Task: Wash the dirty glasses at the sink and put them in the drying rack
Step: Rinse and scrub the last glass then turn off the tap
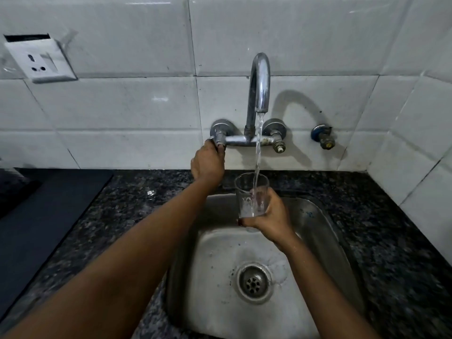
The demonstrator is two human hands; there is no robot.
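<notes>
A clear drinking glass (248,192) stands upright in my right hand (271,216), held over the back of the steel sink (318,223). Water runs from the curved chrome tap (259,84) straight into the glass, and a little has pooled at its bottom. My left hand (208,162) is closed around the tap's left valve handle (219,138) on the wall. No drying rack is in view.
The sink's drain (254,282) lies below my hands. Dark speckled granite counter (127,204) surrounds the sink. A black mat (36,216) covers the counter at the left. A wall socket (40,61) and a small brass valve (324,138) sit on the white tiles.
</notes>
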